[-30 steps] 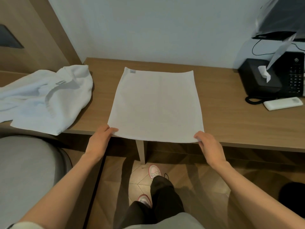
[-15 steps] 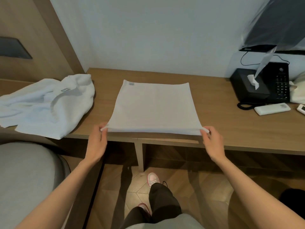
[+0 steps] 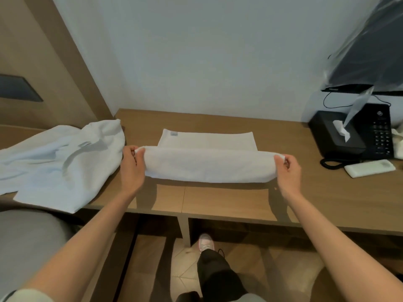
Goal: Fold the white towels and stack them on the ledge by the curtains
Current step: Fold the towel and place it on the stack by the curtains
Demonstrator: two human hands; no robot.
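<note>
White and limp, the towel [image 3: 207,166] on the desk [image 3: 218,199] sags mid-fold between the left hand [image 3: 132,168] and right hand [image 3: 287,171], each pinched shut on a near corner, probably the best hold for such light, floppy cloth.

Towel [image 3: 207,165]: plain white, no pattern; small grey label [image 3: 174,134] at its far left corner. Second towel [image 3: 58,158]: white with a pale bluish cast, grey tag. Desk [image 3: 218,199]: mid-brown wood grain. Wall [image 3: 207,53]: pale grey-blue, plain. Side panel [image 3: 43,51]: tan wood. Phone [image 3: 378,134]: black, light keys. Tissue box [image 3: 331,131]: black, white tissue. Remote [image 3: 369,168]: white. Trousers [image 3: 216,277]: black. Shoe [image 3: 205,241]: pinkish white. Floor [image 3: 290,269]: brown chevron wood.
</note>
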